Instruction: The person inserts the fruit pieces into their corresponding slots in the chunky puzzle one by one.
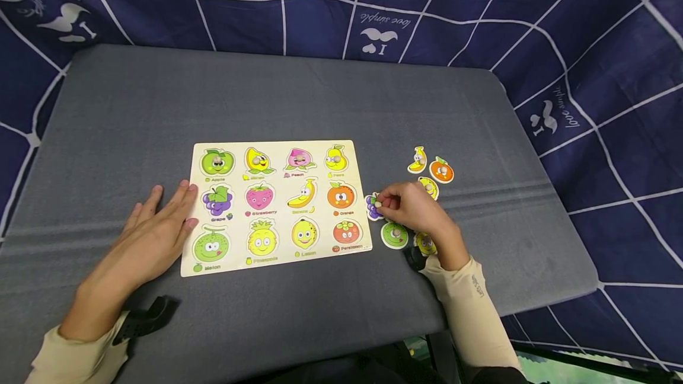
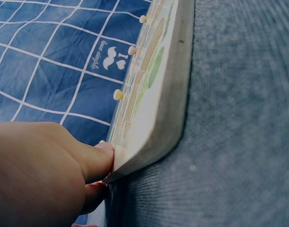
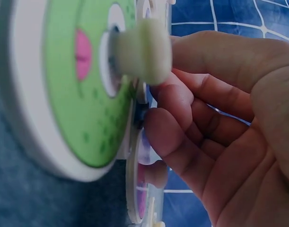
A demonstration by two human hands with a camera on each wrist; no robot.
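Observation:
A wooden fruit puzzle board (image 1: 240, 178) lies on the table, with knobs showing on its top-row fruits. My left hand (image 1: 155, 233) rests at the board's left edge, fingers extended; in the left wrist view its thumb (image 2: 97, 161) touches the board's corner. Right of the board, my right hand (image 1: 413, 206) pinches the knob of the purple grape piece (image 1: 372, 208) between thumb and fingertips. Just below that hand sits the round green melon piece (image 1: 395, 235), which looms large with its pale knob (image 3: 151, 52) in the right wrist view and partly covers the fingertips.
Loose banana (image 1: 418, 160) and orange (image 1: 441, 170) pieces lie beyond the right hand. A yellow lemon piece (image 1: 429, 187) and a pineapple piece (image 1: 425, 244) are partly hidden by the hand and wrist. Dark blue checked fabric (image 1: 320, 22) surrounds the grey table (image 1: 299, 99).

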